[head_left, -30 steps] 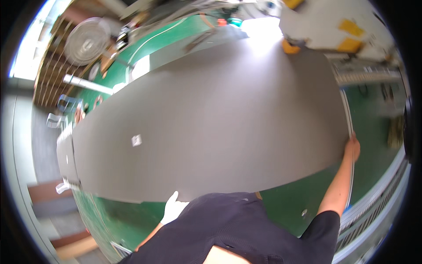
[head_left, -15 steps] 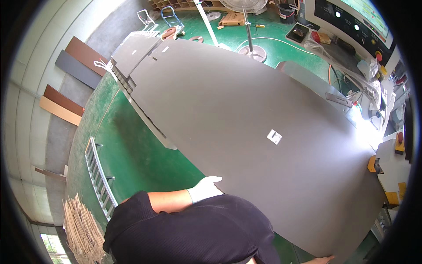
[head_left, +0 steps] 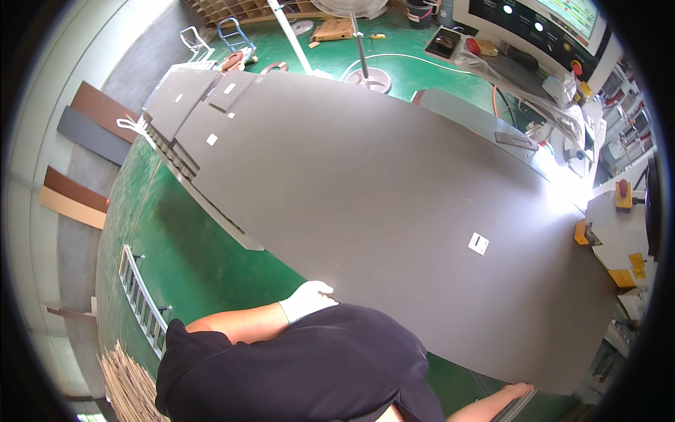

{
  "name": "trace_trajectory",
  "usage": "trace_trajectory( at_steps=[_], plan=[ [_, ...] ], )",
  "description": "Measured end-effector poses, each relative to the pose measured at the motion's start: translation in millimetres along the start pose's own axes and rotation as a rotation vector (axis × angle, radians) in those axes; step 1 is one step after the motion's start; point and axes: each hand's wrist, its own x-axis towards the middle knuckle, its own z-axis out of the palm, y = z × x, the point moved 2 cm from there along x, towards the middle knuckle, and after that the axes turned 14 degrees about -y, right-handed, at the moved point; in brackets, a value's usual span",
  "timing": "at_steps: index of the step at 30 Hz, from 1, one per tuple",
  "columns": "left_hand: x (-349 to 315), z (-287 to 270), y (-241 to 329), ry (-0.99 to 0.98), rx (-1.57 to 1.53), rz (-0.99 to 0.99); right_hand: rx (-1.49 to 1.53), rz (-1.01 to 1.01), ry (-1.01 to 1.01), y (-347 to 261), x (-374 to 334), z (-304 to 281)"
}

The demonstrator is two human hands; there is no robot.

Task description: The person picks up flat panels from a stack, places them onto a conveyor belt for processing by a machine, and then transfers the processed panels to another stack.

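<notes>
A large flat grey board [head_left: 380, 204] stretches across the view from far left to near right, with a small white label [head_left: 478, 244] on it. My left hand [head_left: 308, 300], in a white glove, grips its near edge, thumb on top and the other fingers hidden beneath. At the near right end my bare right hand [head_left: 519, 389] holds the board's edge, its fingers only partly showing. Striped layered edges [head_left: 515, 407] show beside that wrist. Beyond the board's far left end lie smaller grey panels [head_left: 184, 98] with white labels.
A machine console [head_left: 555, 35] with a lit screen stands at the far right. Below it are a cluttered shelf and a yellow emergency-stop box [head_left: 623, 197]. A fan base [head_left: 368, 80] and hand trucks [head_left: 235, 42] stand beyond. A ladder [head_left: 144, 299] and sticks [head_left: 126, 383] lie left.
The board has slid to the right, its label with it, uncovering more labelled panel at the far left. My right forearm shows more. The surroundings have shifted left in view.
</notes>
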Motion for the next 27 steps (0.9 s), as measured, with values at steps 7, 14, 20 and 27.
trace_trajectory(
  at_steps=[7,14,20,27],
  plan=[
    [-4,-25,10,-0.254,-0.145,-0.09,0.1,0.0,-0.027,1,-36,17],
    [-4,-25,15,-0.247,-0.235,-0.14,0.134,-0.014,-0.012,0,-79,38],
    [1,-42,22,-0.217,-0.179,-0.092,0.175,-0.015,-0.048,10,-69,29],
    [-1,-77,34,-0.186,-0.209,-0.121,0.126,-0.029,-0.034,25,-74,35]
  ],
)
